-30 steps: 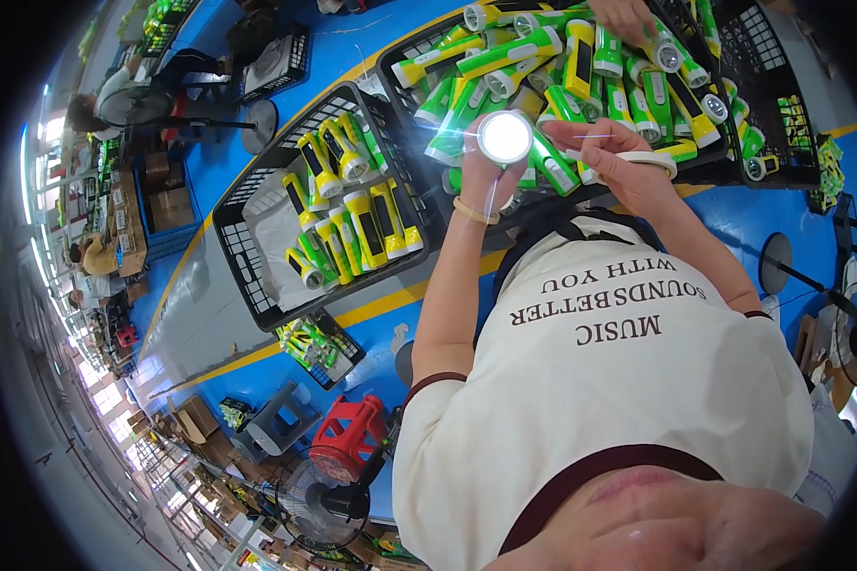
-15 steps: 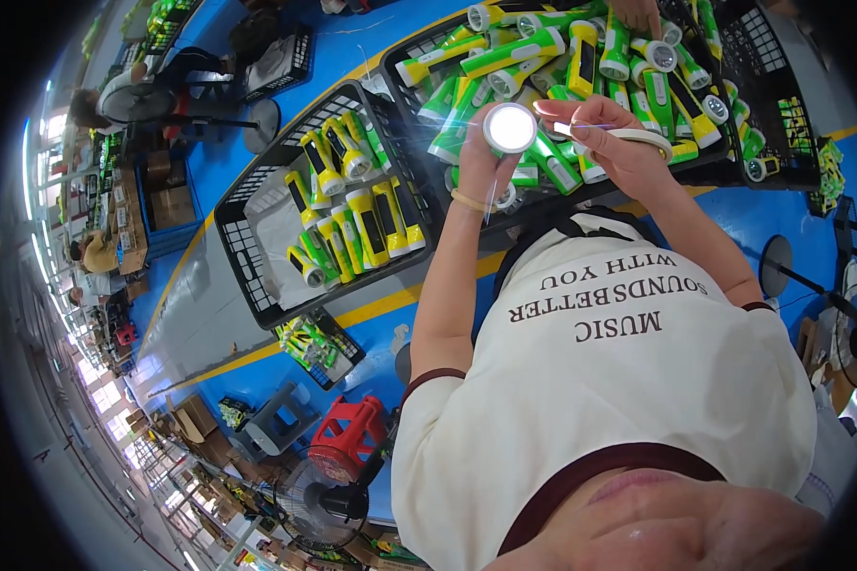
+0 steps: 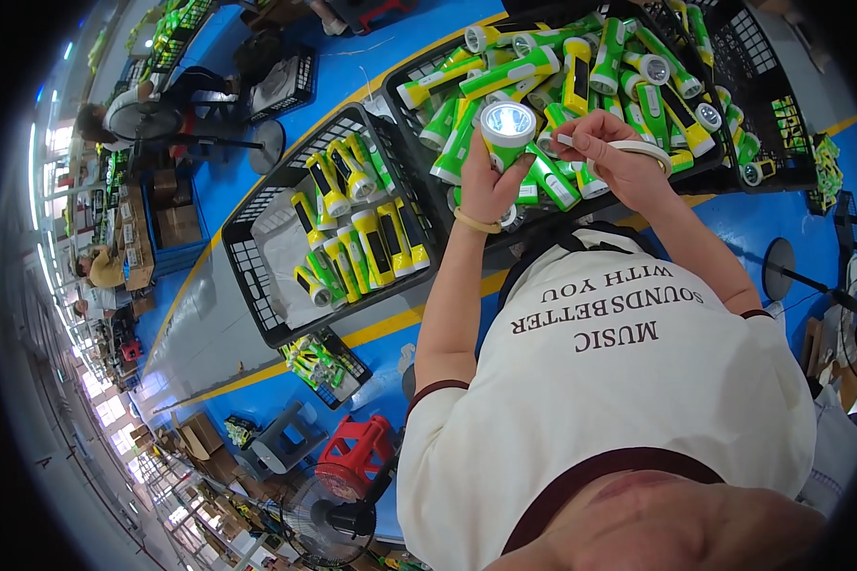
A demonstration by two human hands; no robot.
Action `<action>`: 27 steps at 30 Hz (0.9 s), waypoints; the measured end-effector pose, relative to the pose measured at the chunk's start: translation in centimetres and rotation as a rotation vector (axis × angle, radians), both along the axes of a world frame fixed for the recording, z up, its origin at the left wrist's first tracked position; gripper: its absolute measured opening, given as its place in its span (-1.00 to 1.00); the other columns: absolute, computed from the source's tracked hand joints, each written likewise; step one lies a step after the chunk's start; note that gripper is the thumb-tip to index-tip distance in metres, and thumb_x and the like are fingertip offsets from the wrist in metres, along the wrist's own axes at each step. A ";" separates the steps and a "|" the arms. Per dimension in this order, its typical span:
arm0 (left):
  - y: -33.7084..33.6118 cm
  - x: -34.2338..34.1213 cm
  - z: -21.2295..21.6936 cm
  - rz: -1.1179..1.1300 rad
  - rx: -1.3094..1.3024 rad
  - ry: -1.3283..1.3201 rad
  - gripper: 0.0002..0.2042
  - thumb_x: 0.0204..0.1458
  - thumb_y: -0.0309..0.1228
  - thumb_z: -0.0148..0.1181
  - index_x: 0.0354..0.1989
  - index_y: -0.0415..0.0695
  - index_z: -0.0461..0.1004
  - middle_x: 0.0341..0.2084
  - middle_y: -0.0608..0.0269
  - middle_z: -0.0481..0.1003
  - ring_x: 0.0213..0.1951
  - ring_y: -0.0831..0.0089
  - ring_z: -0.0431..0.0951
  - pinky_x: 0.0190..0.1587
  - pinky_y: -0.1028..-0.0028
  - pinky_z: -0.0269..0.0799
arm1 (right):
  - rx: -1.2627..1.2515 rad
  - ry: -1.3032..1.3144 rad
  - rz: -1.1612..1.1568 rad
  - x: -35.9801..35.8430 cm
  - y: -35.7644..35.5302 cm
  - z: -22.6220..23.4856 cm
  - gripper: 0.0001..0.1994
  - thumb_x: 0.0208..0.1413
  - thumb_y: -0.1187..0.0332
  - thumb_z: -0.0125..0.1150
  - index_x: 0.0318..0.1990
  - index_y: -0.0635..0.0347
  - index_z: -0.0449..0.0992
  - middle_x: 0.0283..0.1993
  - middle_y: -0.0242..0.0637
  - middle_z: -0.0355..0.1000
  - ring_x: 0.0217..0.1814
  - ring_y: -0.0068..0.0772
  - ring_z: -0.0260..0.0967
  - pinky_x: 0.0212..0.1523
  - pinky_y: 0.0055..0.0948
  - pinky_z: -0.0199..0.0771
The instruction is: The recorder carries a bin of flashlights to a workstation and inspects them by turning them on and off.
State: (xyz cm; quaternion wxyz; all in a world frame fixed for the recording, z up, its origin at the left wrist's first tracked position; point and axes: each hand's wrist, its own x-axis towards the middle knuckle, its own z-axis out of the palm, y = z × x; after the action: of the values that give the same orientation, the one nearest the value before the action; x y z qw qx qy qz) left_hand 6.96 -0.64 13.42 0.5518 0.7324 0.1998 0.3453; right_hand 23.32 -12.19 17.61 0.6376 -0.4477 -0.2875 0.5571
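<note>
My left hand (image 3: 490, 187) is closed around a green-and-white flashlight (image 3: 509, 133), its round clear lens tilted up. A tan band circles that wrist. Close beside the lens, my right hand (image 3: 621, 157) pinches a small white piece (image 3: 566, 140) between thumb and fingertips. A white ring that looks like a roll of tape (image 3: 653, 152) rests around the same hand. Both hands are over the near edge of a black crate (image 3: 411, 124) heaped with green and yellow flashlights (image 3: 581, 81). The piece and the lens are apart.
Left of it, another black crate (image 3: 257, 276) holds flashlights in rows on a pale liner. A smaller crate (image 3: 352, 381) of green parts stands on the blue floor below, near a red stool (image 3: 357, 452) and a fan (image 3: 328, 514). A person (image 3: 114, 114) sits far left.
The flashlight's lens has gone from a solid white glow to a dimmer face with its reflector showing. My right fingers have drawn in slightly. Another person's hand at the top has left view.
</note>
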 end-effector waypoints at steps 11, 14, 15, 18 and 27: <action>-0.8 0.6 1.5 -0.098 -0.291 -0.175 -0.60 -0.03 -0.53 0.09 -0.01 -0.21 0.12 -0.23 0.19 0.36 -0.26 0.48 0.39 -0.22 0.50 0.34 | -0.034 -0.064 0.063 0.4 0.1 2.0 -0.88 0.07 0.33 0.12 -0.37 0.14 0.35 -0.47 -0.48 0.29 -0.44 -0.70 0.22 -0.53 -0.76 0.08; -0.4 0.7 1.7 -0.140 -0.323 -0.171 -0.58 0.09 -0.17 -0.03 0.02 -0.14 0.11 -0.26 0.16 0.37 -0.33 0.39 0.43 -0.29 0.42 0.40 | -0.033 -0.147 0.091 0.3 0.7 2.7 -0.86 0.04 0.32 0.15 -0.38 0.15 0.36 -0.48 -0.49 0.29 -0.44 -0.70 0.21 -0.47 -0.72 0.16; -0.6 0.8 2.8 -0.187 -0.566 -0.212 -0.52 0.08 -0.01 -0.16 0.03 -0.12 0.10 -0.25 0.17 0.36 -0.33 0.38 0.43 -0.28 0.40 0.40 | -0.047 -0.202 0.121 0.3 1.1 3.5 -0.85 0.03 0.32 0.16 -0.39 0.16 0.37 -0.49 -0.49 0.30 -0.45 -0.70 0.21 -0.45 -0.70 0.19; -1.0 1.7 3.9 -0.192 -0.803 -0.261 -0.37 0.03 0.21 -0.39 0.06 -0.08 0.09 -0.23 0.20 0.36 -0.30 0.38 0.42 -0.27 0.38 0.40 | -0.066 -0.251 0.164 0.3 1.9 3.8 -0.84 -0.02 0.31 0.21 -0.42 0.18 0.39 -0.50 -0.49 0.31 -0.47 -0.71 0.20 -0.43 -0.69 0.21; -1.7 2.3 2.6 -0.180 -0.604 -0.220 -0.43 0.10 0.12 -0.39 0.16 -0.01 0.00 -0.09 0.23 0.30 -0.16 0.41 0.38 -0.17 0.42 0.37 | -0.128 -0.573 0.151 0.0 2.5 4.9 -0.83 -0.02 0.32 0.20 -0.46 0.21 0.41 -0.52 -0.51 0.30 -0.50 -0.74 0.16 -0.49 -0.67 0.19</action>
State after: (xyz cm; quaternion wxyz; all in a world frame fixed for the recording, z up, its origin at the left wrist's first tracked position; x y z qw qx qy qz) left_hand 9.27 -2.29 16.00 0.7905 0.5087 0.1669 0.2974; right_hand 23.30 -9.72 22.56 0.4577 -0.6034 -0.4524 0.4709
